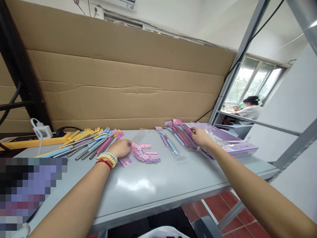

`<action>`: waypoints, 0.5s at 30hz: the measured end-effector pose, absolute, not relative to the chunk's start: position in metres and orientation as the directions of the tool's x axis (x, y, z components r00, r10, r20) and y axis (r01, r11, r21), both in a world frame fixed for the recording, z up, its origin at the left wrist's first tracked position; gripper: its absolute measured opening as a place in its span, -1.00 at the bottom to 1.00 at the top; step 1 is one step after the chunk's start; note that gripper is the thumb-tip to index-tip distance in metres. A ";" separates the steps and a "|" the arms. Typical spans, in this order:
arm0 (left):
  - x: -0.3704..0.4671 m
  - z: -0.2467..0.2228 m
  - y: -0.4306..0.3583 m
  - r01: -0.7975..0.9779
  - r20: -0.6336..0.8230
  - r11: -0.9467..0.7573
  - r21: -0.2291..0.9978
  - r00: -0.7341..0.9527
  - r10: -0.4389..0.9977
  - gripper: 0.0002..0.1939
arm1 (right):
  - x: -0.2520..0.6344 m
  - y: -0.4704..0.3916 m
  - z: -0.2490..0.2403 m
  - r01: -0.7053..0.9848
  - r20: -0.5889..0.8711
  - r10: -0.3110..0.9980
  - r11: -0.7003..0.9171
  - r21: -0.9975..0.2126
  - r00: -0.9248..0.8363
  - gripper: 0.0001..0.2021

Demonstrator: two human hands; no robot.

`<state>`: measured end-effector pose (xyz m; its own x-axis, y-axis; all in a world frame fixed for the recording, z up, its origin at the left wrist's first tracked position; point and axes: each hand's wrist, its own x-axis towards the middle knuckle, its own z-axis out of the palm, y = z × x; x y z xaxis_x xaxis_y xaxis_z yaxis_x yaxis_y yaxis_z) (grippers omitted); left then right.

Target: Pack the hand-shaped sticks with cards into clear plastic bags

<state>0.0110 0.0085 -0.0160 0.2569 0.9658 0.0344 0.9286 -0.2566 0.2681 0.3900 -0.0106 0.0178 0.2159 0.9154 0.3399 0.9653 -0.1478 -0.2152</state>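
Fingers of the left hand (121,147) are curling down onto pink paper cards (145,155) scattered mid-table (158,185), touching but not lifting them. Her right hand (201,137) is pinching closed on bagged back scratchers (180,134), stacked beside purple packaging (232,145); loose back scratchers (89,140) are lying well left.

Pink cards (145,155) fanned, seemingly flat.
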 end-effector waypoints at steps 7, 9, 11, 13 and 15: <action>0.011 -0.017 0.006 0.940 0.055 -0.254 0.229 0.248 0.967 -0.55 | 0.358 -0.032 -0.006 0.749 0.413 0.871 0.083 -0.657 0.266 -0.71; 0.014 -0.016 0.002 0.953 0.119 -0.243 0.180 0.224 0.967 -0.57 | 0.335 -0.040 -0.007 0.399 0.299 0.920 0.183 -0.899 0.252 -0.71; 0.020 -0.014 -0.004 0.953 0.241 -0.271 0.134 0.234 0.942 -0.58 | 0.307 -0.052 -0.005 0.006 0.218 0.966 0.219 -0.976 0.138 -0.70; 0.029 -0.010 -0.010 0.927 0.372 -0.346 0.147 0.272 0.887 -0.56 | 0.276 -0.062 -0.001 -0.262 0.229 0.973 0.228 -0.938 0.028 -0.66; 0.039 -0.007 -0.015 0.874 0.449 -0.439 0.210 0.312 0.837 -0.54 | 0.246 -0.067 0.004 -0.384 0.232 0.973 0.210 -0.899 -0.013 -0.66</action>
